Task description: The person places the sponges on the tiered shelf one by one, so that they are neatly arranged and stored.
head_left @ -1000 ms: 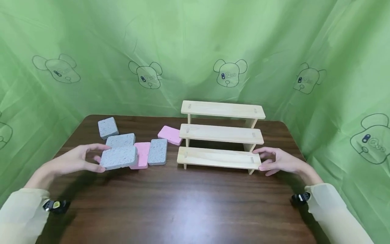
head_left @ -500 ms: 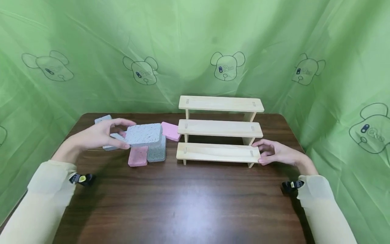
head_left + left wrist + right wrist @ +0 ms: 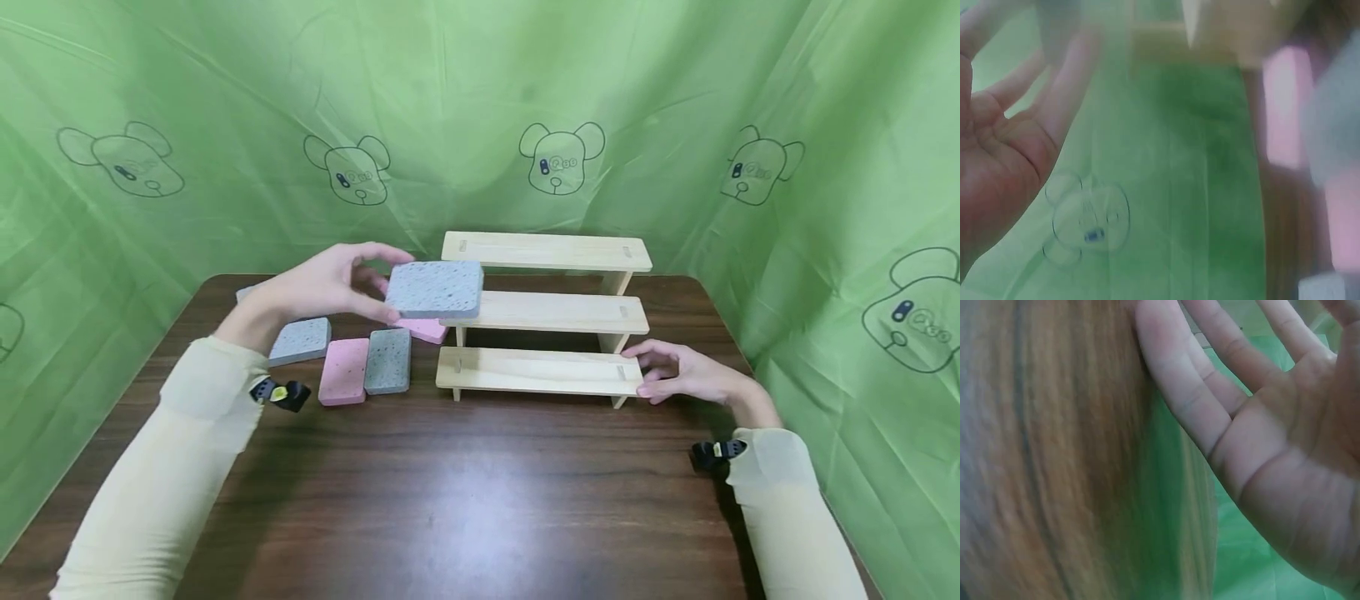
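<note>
My left hand (image 3: pixel 322 285) pinches a blue-grey sponge (image 3: pixel 435 290) by its left end, thumb in front and fingers behind. The sponge is held up flat in the air, overlapping the left end of the middle tier of a pale wooden three-tier stand (image 3: pixel 540 370). At the right end of the lowest tier, my right hand (image 3: pixel 690 375) grips the board between thumb and fingers. In the left wrist view the held sponge (image 3: pixel 1060 25) is a dark blur at the fingertips. The right wrist view shows my palm (image 3: pixel 1285 456), but what its fingertips hold is hidden.
On the table (image 3: pixel 465 500) left of the stand lie a pink sponge (image 3: pixel 344 372), a grey sponge (image 3: pixel 388 362) and a blue-grey sponge (image 3: pixel 302 340). Another pink sponge (image 3: pixel 423 330) lies behind, and one more is mostly hidden by the left arm. Green cloth (image 3: pixel 450 125) surrounds the table.
My left hand has lifted the blue-grey sponge and carried it right, from over the other sponges to the stand's left side. The right hand stays on the lowest tier's end.
</note>
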The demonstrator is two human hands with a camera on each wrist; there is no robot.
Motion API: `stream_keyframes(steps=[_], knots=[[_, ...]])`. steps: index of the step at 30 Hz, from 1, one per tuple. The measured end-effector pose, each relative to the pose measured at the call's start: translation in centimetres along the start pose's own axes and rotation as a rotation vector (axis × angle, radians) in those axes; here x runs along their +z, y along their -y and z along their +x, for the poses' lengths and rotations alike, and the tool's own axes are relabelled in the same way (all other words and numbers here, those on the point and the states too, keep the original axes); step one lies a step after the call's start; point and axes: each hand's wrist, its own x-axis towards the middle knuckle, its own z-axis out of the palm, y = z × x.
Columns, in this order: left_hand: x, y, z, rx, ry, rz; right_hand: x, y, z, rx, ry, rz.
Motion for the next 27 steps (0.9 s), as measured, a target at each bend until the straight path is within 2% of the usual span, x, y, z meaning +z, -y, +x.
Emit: stream_keyframes(steps=[6,12,17,22,27], knots=[[1.6,-2.8,3.3,0.043,-0.026,0.018,0.1,-0.4,0.4,-0.031,0.018,0.099],[4.0,-5.5,7.4,0.076,0.008,-0.055,0.5,-0.8,-0.1,-0.025,-0.002,0.100],[6.5,-7.6,11.4,0.099,0.053,-0.079,0.5,-1.2,-1.0,-0.027,-0.024,0.104],[8.5,-9.5,14.7,0.059,0.065,-0.191,0.4,-1.6,-1.1,-0.014,-0.034,0.126],[9.8,-10.1,17.0,0.029,0.019,-0.206,0.6,-1.8,-0.8,-0.027,-0.034,0.139]])
